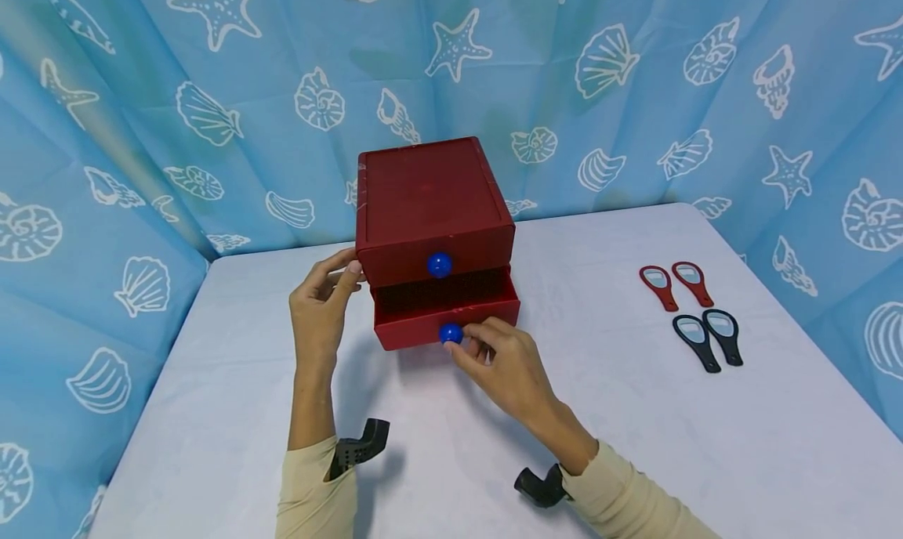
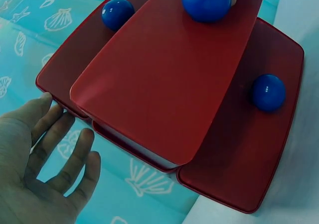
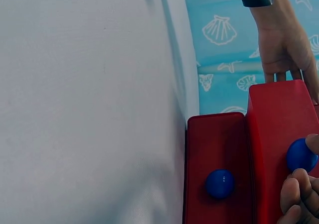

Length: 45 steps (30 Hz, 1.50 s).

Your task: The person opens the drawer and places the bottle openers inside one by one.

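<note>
A dark red drawer cabinet (image 1: 426, 190) stands on the table with its middle drawer (image 1: 405, 335) pulled out; the part of its inside that shows looks dark and bare. My right hand (image 1: 509, 363) pinches that drawer's blue round knob (image 1: 451, 333) between thumb and fingers. At the cabinet's left side, my left hand (image 1: 320, 308) rests its fingertips by the front edge of the top drawer, fingers loosely spread. The top drawer's blue knob (image 1: 440, 265) is free. In the left wrist view the bottom drawer (image 2: 234, 169) is closed; the head view hides it.
On the right of the white-covered table (image 1: 592, 429) lie two red (image 1: 658, 287) and two black magnifier-like paddles (image 1: 697, 341) with pale windows. A blue shell-print curtain (image 1: 395, 61) hangs close behind the cabinet and along both sides.
</note>
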Each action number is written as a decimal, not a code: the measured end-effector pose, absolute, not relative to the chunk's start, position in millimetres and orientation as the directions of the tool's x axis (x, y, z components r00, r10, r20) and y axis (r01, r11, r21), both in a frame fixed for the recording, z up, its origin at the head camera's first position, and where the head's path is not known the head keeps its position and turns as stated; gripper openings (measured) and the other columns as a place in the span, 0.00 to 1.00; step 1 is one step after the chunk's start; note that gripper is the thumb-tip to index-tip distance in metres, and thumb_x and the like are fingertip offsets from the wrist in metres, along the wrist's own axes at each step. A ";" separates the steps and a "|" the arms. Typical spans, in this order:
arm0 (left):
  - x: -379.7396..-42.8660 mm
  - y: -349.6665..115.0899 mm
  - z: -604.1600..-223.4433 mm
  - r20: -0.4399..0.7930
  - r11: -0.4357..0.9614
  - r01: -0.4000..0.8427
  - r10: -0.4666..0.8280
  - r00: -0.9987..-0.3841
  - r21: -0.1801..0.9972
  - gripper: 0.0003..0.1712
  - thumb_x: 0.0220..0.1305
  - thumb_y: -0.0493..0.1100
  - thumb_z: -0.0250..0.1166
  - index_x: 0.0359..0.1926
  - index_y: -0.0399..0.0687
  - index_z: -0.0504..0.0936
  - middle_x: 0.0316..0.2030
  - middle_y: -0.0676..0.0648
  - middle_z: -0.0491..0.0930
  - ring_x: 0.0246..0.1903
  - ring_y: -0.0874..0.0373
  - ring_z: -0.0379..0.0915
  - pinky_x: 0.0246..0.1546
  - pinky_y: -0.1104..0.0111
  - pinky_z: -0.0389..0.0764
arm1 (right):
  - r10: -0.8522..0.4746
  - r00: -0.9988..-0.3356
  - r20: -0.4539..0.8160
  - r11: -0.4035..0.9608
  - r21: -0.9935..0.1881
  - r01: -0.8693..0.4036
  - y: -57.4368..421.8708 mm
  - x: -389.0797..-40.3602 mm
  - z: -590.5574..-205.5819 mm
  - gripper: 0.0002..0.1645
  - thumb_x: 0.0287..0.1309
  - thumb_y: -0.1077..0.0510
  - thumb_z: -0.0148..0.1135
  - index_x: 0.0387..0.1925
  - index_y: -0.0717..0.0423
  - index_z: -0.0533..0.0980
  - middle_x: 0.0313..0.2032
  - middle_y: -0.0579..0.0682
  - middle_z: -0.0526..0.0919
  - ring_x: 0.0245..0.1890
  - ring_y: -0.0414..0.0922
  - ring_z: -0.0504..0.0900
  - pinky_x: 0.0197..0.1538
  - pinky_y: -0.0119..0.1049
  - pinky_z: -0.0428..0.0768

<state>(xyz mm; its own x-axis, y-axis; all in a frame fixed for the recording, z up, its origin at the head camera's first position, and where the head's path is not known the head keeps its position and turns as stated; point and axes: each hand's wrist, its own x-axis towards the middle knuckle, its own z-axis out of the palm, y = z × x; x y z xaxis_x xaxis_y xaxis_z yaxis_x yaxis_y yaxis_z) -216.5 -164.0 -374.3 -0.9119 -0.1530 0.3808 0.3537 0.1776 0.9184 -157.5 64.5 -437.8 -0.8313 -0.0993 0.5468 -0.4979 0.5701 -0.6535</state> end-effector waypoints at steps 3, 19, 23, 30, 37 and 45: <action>-224.3 -167.1 -384.2 0.386 0.171 0.360 -0.152 -0.910 0.917 0.19 0.70 0.43 0.65 0.59 0.44 0.82 0.52 0.45 0.83 0.44 0.53 0.80 0.48 0.70 0.81 | -0.099 -0.831 0.548 0.567 -0.655 -0.500 64.8 -155.7 -437.3 0.12 0.53 0.58 0.77 0.35 0.62 0.85 0.27 0.43 0.77 0.26 0.37 0.75 0.28 0.27 0.78; -233.5 -173.2 -399.8 0.411 0.174 0.386 -0.150 -0.899 0.906 0.21 0.67 0.53 0.67 0.58 0.54 0.84 0.51 0.51 0.84 0.44 0.55 0.81 0.51 0.67 0.81 | -0.097 -0.820 0.563 0.547 -0.659 -0.517 65.6 -145.3 -439.6 0.12 0.51 0.59 0.78 0.34 0.62 0.85 0.26 0.44 0.76 0.25 0.37 0.74 0.27 0.29 0.79; -233.0 -172.7 -399.7 0.411 0.179 0.384 -0.152 -0.899 0.906 0.21 0.68 0.53 0.66 0.59 0.54 0.84 0.52 0.51 0.83 0.45 0.55 0.81 0.51 0.67 0.81 | -0.101 -0.812 0.575 0.538 -0.655 -0.530 66.1 -142.5 -440.8 0.11 0.52 0.59 0.78 0.33 0.62 0.85 0.25 0.44 0.76 0.24 0.37 0.74 0.26 0.30 0.79; -233.3 -172.6 -398.4 0.408 0.173 0.383 -0.145 -0.901 0.907 0.20 0.68 0.51 0.66 0.59 0.55 0.84 0.51 0.50 0.83 0.45 0.53 0.81 0.50 0.68 0.81 | -0.101 -0.799 0.593 0.537 -0.644 -0.546 67.1 -138.8 -442.2 0.11 0.51 0.60 0.78 0.32 0.62 0.84 0.25 0.44 0.76 0.24 0.37 0.74 0.25 0.32 0.79; -233.0 -172.7 -399.8 0.416 0.181 0.389 -0.144 -0.898 0.903 0.20 0.68 0.52 0.66 0.59 0.55 0.84 0.52 0.51 0.83 0.45 0.55 0.81 0.51 0.67 0.81 | -0.105 -0.796 0.596 0.532 -0.643 -0.551 67.7 -134.4 -443.4 0.10 0.50 0.61 0.78 0.33 0.62 0.84 0.25 0.44 0.76 0.24 0.37 0.74 0.24 0.30 0.78; -232.3 -172.0 -400.3 0.404 0.181 0.376 -0.152 -0.902 0.909 0.22 0.67 0.55 0.66 0.59 0.56 0.84 0.52 0.54 0.83 0.45 0.55 0.81 0.52 0.66 0.80 | -0.106 -0.789 0.606 0.535 -0.633 -0.559 68.1 -125.7 -444.3 0.10 0.48 0.62 0.79 0.33 0.61 0.85 0.25 0.43 0.76 0.24 0.36 0.74 0.24 0.30 0.78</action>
